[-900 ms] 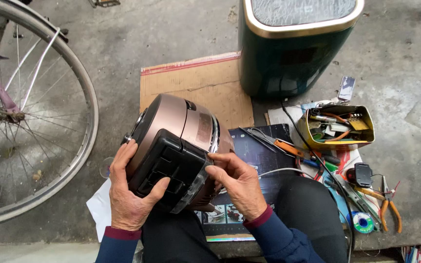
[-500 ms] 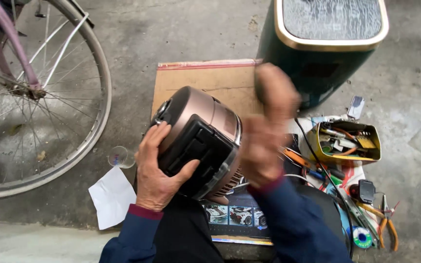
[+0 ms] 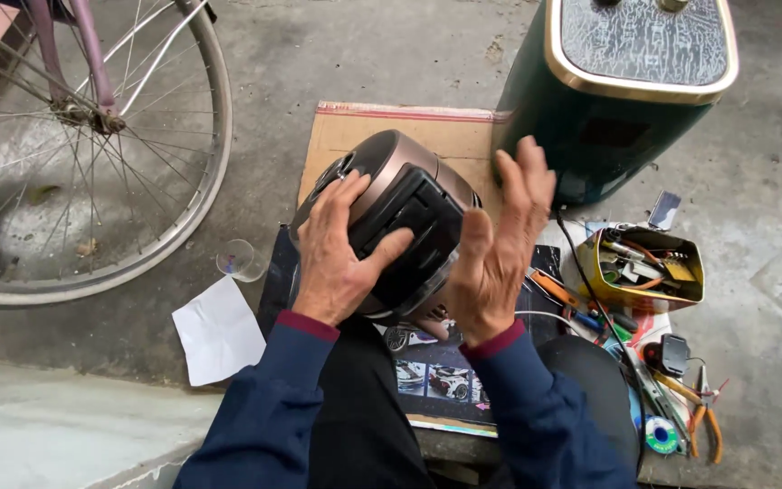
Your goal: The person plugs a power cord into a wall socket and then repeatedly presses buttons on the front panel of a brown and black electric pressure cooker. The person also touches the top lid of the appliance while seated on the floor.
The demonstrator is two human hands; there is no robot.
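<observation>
Left hand (image 3: 341, 258) grips the copper-coloured rice cooker (image 3: 391, 222) lying tilted over the cardboard sheet (image 3: 355, 136); right hand (image 3: 500, 249) hovers beside it, fingers spread, holding nothing.

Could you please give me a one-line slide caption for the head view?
Left hand steadies a bronze-and-black rice cooker on its side, right hand open beside it, tool tin nearby.

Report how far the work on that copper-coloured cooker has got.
Done: the copper-coloured cooker lies tipped on its side over the cardboard sheet, dark base toward the person, and the tin of tools and pliers are laid out. In hand: the left hand grips the base; the right hand is open beside it, holding no tool. Left: the base looks closed.
</observation>
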